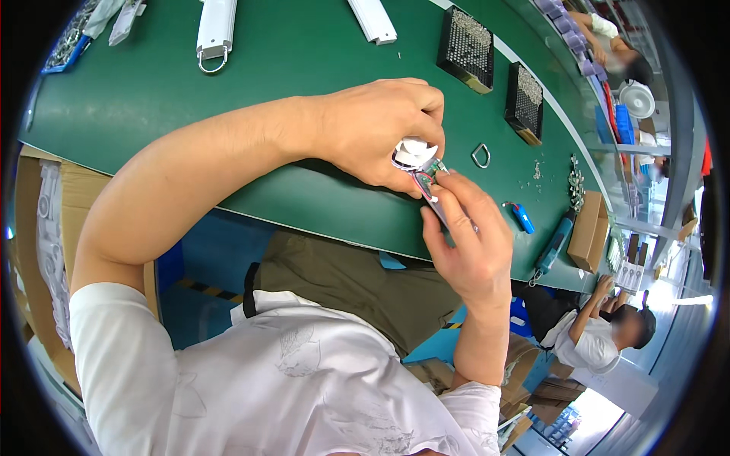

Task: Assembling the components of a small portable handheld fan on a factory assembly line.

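My left hand (384, 129) is closed round a white housing (414, 154), its open end turned towards my right hand. Between the two hands, a narrow grey strip-shaped part (441, 209) carries a small green circuit board (430, 169) with thin red and dark wires. My right hand (475, 247) pinches this grey part between thumb and fingers, its end right at the housing's mouth. Fingers hide much of both pieces, so I cannot tell how far the strip sits inside. A metal D-ring (480, 156) lies just beyond my right hand, and a blue battery (522, 218) to its right.
Two black trays of small screws, one farther (465, 49) and one nearer (525, 102), stand on the green table (251, 45). White long housings (218, 26) lie at the back. A teal electric screwdriver (557, 242) and a cardboard box (589, 232) are at right, near a co-worker (593, 334).
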